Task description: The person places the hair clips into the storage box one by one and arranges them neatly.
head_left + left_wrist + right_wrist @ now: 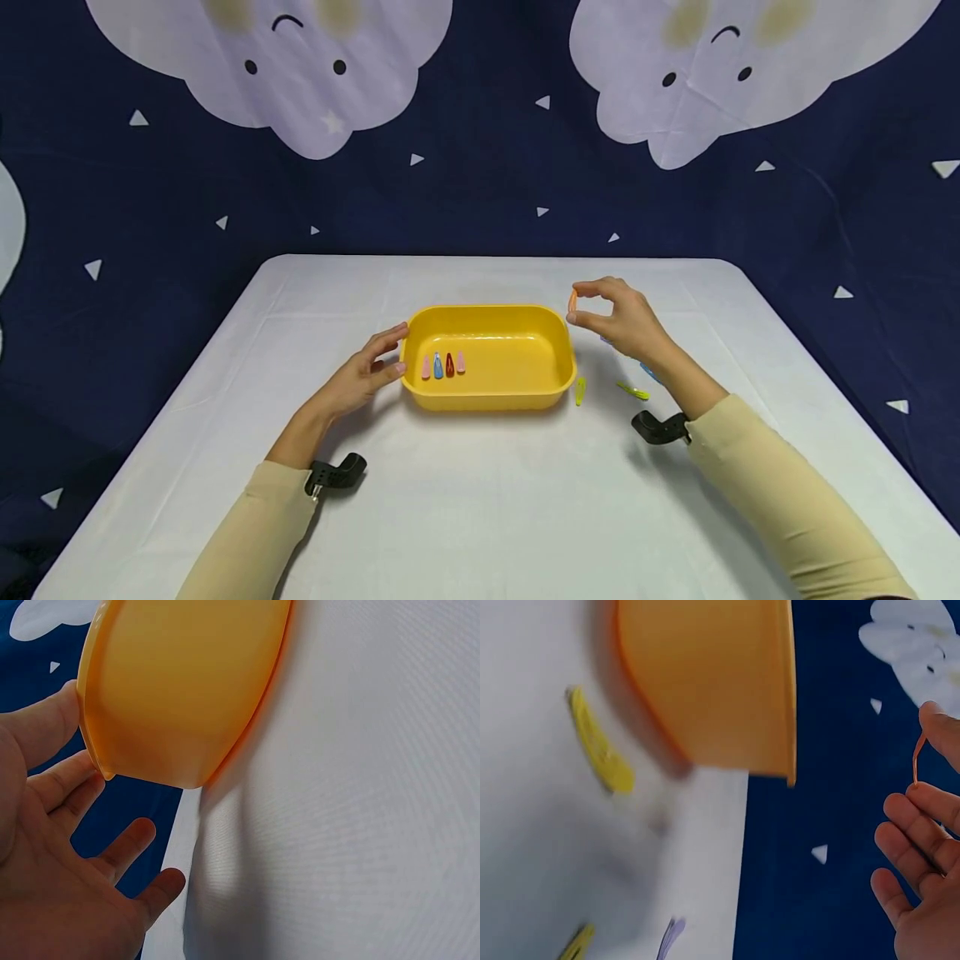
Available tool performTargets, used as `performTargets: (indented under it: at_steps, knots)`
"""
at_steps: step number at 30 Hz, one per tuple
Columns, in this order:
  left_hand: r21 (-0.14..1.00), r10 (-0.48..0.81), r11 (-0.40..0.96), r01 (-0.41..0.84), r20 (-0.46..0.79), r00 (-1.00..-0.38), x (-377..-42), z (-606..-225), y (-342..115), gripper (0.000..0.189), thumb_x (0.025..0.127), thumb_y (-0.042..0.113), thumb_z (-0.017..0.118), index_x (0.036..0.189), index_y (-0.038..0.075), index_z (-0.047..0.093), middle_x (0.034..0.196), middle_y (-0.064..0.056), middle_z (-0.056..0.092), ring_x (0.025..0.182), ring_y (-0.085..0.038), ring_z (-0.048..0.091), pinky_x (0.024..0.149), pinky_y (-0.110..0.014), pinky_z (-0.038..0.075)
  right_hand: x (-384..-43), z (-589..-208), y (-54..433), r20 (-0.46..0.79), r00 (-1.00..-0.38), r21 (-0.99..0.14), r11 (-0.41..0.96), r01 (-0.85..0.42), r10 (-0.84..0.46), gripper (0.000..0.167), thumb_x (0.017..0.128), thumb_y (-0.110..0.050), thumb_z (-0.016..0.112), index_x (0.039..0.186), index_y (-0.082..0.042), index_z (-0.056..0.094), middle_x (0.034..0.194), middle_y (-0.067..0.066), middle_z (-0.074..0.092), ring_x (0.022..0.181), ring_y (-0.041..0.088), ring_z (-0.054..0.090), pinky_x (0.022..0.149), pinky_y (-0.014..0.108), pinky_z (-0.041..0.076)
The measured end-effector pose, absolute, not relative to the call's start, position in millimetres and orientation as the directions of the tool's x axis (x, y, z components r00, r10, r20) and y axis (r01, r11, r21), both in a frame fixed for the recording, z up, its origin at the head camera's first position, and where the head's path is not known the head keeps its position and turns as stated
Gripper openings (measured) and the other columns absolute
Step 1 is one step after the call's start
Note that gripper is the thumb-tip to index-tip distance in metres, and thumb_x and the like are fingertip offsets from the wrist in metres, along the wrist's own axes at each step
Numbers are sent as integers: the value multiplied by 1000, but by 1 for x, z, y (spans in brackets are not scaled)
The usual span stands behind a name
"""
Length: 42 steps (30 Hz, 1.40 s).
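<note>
My right hand pinches an orange hair clip between thumb and index finger, raised beside the right end of a yellow plastic basin. In the right wrist view the thin orange clip spans the two fingertips, the other fingers loosely bent. My left hand touches the basin's left rim with thumb and fingertips, its fingers fairly straight. Inside the basin, toward the left, a pink clip, a blue clip, a dark red clip and another pink clip lie in a row.
Right of the basin on the white-covered table lie a yellow-green clip, another yellow-green clip and a blue clip partly behind the right wrist. A purple clip shows in the right wrist view. A dark blue patterned cloth hangs behind.
</note>
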<state>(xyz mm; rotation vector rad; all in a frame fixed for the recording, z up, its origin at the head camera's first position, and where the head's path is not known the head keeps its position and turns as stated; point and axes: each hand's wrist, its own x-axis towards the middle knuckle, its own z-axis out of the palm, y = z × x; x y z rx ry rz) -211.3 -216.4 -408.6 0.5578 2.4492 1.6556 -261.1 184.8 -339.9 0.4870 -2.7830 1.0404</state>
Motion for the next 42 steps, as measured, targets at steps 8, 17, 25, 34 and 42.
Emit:
performTargets:
  at_steps: [8, 17, 25, 34, 42]
  knots:
    - [919, 374, 327, 218, 86, -923, -211, -408, -216, 59, 95, 16, 56, 148, 11, 32, 158, -6, 19, 143, -38, 20, 116, -57, 21, -256, -334, 160, 280, -897, -600, 668, -441, -341, 55, 81, -38, 73, 127, -12, 59, 125, 8, 60, 120, 28, 51, 106, 51, 38]
    - [916, 369, 331, 227, 96, -925, -212, -409, -218, 59, 95, 17, 57, 147, 11, 32, 158, -7, 19, 142, -39, 21, 115, -57, 21, -252, -331, 132, 274, -871, -596, 639, -487, -408, 55, 80, -38, 73, 128, -14, 59, 123, 6, 60, 118, 25, 51, 105, 47, 40]
    - [914, 375, 331, 234, 100, -922, -212, -410, -218, 59, 95, 18, 56, 148, 10, 31, 158, -9, 18, 141, -40, 21, 114, -58, 21, -255, -338, 107, 271, -846, -584, 620, -524, -460, 54, 82, -37, 72, 127, -10, 59, 122, 7, 61, 117, 25, 52, 103, 45, 43]
    - [922, 373, 315, 225, 98, -922, -211, -408, -217, 59, 94, 18, 57, 147, 10, 32, 158, -8, 18, 141, -41, 21, 115, -57, 21, -259, -351, 85, 225, -855, -592, 631, -501, -468, 53, 82, -38, 72, 126, -12, 60, 120, 5, 62, 115, 22, 52, 103, 41, 43]
    - [922, 367, 320, 218, 91, -926, -212, -409, -217, 57, 95, 15, 56, 147, 9, 32, 158, -9, 18, 141, -41, 21, 115, -58, 21, -265, -362, 69, 104, -885, -589, 689, -423, -454, 55, 82, -42, 71, 128, -16, 58, 124, 2, 61, 118, 20, 51, 107, 39, 40]
